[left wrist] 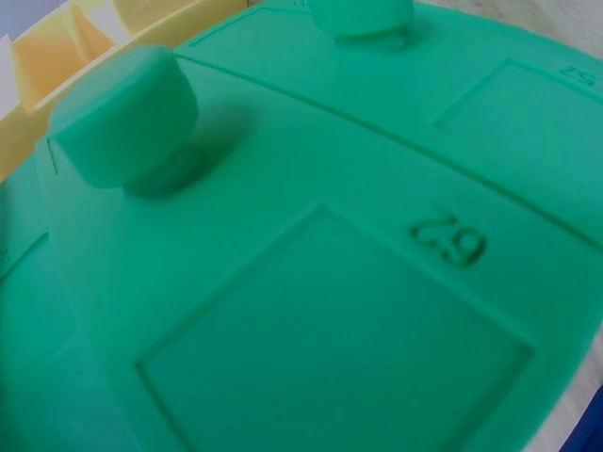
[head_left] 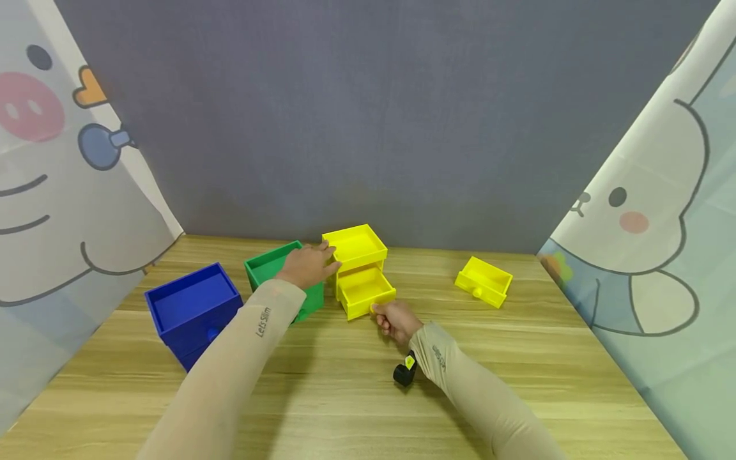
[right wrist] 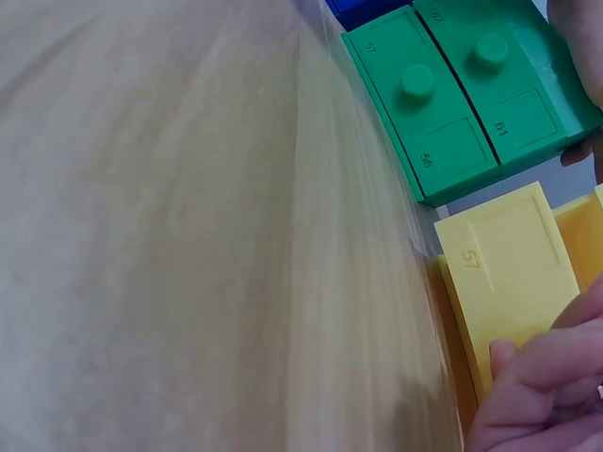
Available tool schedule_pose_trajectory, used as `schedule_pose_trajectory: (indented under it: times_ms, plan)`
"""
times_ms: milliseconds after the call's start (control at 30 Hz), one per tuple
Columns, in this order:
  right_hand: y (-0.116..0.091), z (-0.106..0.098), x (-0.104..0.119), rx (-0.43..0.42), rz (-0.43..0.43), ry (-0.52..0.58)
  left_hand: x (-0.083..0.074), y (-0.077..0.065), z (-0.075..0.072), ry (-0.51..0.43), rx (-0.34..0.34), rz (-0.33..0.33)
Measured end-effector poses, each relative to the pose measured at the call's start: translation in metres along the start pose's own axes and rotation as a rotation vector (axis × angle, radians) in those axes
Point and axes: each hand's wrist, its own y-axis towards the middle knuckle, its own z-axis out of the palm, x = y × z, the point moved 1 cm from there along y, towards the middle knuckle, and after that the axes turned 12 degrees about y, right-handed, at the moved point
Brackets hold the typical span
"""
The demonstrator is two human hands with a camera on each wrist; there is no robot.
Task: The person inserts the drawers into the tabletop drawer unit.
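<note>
A small yellow cabinet [head_left: 362, 260] stands near the back wall with its lower drawer [head_left: 363, 289] pulled out. My right hand [head_left: 397, 321] pinches the front of that drawer at its knob, which the fingers hide. In the right wrist view the yellow drawer front [right wrist: 509, 259], marked 57, shows beside the curled fingers. Over the green cabinet [head_left: 270, 263] reaches my left hand [head_left: 307, 265], its extended fingers against the yellow cabinet's upper left side. The left wrist view is filled by green drawer fronts [left wrist: 330, 311] with round knobs; the left hand is outside it.
A blue cabinet [head_left: 195, 306] stands at the left, partly behind the left forearm. One loose yellow drawer [head_left: 483, 281] lies at the right on the wooden table [head_left: 345, 396]. Behind everything rises a grey wall [head_left: 368, 128]. A black wrist camera [head_left: 405, 370] hangs at the right wrist.
</note>
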Motion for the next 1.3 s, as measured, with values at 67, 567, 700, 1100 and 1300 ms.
schedule_pose_trajectory:
  times_ms: [67, 567, 700, 1100, 1300]
  plan:
    - [0.0011, 0.0005, 0.0003, 0.008, 0.010, 0.014, 0.0011, 0.0004, 0.0000, 0.000, 0.017, 0.001]
    - [0.0075, 0.0051, 0.0055, 0.041, 0.015, -0.056, 0.0025, 0.0016, -0.0045, 0.009, 0.022, 0.009]
    - [0.0061, 0.0038, 0.0024, 0.028, 0.026, -0.068, 0.0036, 0.0012, -0.0039, -0.014, 0.042, 0.027]
    - [0.0005, 0.0026, 0.0025, 0.026, 0.024, -0.084, 0.0068, -0.0013, -0.0030, -0.017, 0.029, 0.055]
    - [0.0021, 0.0065, 0.0039, 0.028, 0.028, -0.009, 0.0075, 0.0004, -0.0009, -0.027, 0.031, 0.051]
